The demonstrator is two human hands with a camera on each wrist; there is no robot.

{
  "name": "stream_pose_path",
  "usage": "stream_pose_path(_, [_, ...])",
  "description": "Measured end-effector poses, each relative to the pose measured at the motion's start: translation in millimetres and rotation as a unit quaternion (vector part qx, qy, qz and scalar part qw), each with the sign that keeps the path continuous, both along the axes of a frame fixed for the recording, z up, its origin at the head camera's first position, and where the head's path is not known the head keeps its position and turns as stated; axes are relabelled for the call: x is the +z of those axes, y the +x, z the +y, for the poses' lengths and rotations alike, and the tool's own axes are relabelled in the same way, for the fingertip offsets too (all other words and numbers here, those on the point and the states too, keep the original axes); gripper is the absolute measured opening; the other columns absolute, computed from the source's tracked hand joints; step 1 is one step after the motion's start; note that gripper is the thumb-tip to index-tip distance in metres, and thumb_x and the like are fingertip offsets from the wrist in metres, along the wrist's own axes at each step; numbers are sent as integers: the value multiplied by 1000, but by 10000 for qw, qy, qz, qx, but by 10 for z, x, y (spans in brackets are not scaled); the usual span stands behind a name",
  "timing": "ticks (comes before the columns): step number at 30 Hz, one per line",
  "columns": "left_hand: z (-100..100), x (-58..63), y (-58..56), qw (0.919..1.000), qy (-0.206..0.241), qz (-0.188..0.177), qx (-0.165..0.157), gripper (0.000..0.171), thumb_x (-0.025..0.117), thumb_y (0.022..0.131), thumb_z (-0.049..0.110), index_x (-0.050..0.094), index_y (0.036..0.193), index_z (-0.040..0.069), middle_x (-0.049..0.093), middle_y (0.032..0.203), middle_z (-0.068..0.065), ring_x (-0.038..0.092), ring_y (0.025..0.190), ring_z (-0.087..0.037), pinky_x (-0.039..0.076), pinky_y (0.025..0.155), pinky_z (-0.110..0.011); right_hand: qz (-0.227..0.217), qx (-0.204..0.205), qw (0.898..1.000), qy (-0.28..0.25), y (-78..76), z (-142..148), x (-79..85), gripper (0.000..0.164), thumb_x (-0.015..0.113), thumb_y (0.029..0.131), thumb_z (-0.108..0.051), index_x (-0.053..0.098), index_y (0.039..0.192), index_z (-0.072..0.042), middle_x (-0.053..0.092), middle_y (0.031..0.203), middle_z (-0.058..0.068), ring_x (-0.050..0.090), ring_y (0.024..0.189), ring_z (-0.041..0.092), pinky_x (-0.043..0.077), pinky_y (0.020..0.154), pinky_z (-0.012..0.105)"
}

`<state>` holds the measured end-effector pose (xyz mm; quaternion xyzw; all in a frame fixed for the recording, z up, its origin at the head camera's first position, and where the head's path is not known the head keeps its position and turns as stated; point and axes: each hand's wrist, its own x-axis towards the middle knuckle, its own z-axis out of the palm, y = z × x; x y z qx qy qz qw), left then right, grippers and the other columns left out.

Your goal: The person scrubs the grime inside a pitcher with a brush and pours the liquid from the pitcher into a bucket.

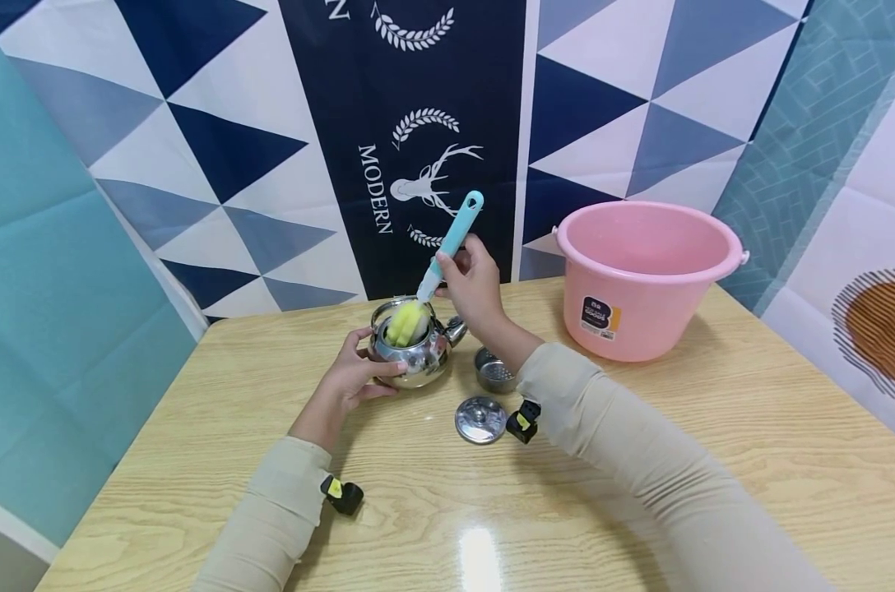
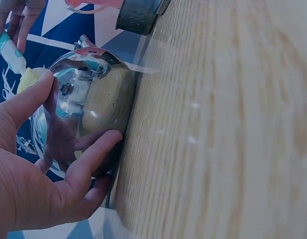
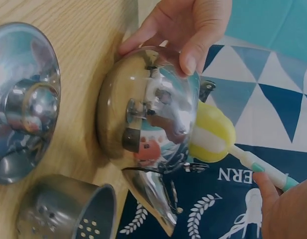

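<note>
A shiny metal teapot (image 1: 423, 363) stands on the table, uncovered, its spout pointing right. My left hand (image 1: 353, 374) grips its left side, thumb near the rim and fingers low round the belly, as the left wrist view also shows. My right hand (image 1: 474, 284) pinches the turquoise and white handle of a cleaning brush (image 1: 459, 226). The brush's yellow sponge head (image 3: 213, 134) is partly inside the teapot's mouth, its lower end hidden by the wall. The teapot's handle (image 1: 379, 312) lies toward the back of the opening.
A metal lid (image 1: 480, 419) lies in front of a perforated metal strainer cup (image 1: 494, 372), both right of the teapot. Farther right stands a pink bucket (image 1: 640, 304). Patterned cloth (image 1: 262, 164) hangs behind the wooden table (image 1: 410, 493).
</note>
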<state>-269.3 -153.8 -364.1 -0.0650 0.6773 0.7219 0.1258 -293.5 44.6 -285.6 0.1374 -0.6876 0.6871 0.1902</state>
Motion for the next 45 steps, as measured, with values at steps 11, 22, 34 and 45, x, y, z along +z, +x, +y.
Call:
stream_pose_path(11, [-2, -8, 5, 10000, -30, -37, 13, 95, 74, 81, -9, 19, 153, 23, 18, 148, -22, 47, 120, -47, 58, 79, -52, 428, 19, 9987, 270, 38, 53, 142, 23, 57, 100, -12, 52, 119, 0, 65, 102, 16, 66, 91, 26, 61, 65, 31])
stream_pose_path(22, [5, -7, 10, 9999, -39, -70, 72, 95, 74, 80, -9, 21, 152, 23, 22, 144, -21, 49, 115, -47, 58, 78, -52, 517, 139, 9984, 207, 34, 109, 232, 27, 56, 100, -12, 50, 123, 1, 63, 106, 19, 65, 96, 28, 61, 67, 32])
stream_pose_path(34, [9, -1, 9, 10000, -19, -68, 47, 94, 74, 80, -9, 22, 152, 23, 23, 143, -21, 49, 116, -48, 58, 79, -53, 620, 77, 9978, 209, 69, 136, 333, 26, 56, 100, -13, 50, 122, 1, 64, 105, 17, 66, 95, 26, 61, 72, 45])
stream_pose_path(45, [16, 2, 4, 10000, -56, -48, 45, 93, 74, 80, -9, 23, 151, 23, 25, 140, -20, 52, 111, -46, 58, 77, -52, 798, 85, 9967, 118, 89, 124, 430, 23, 56, 100, -11, 50, 119, -1, 64, 105, 18, 66, 94, 25, 62, 68, 37])
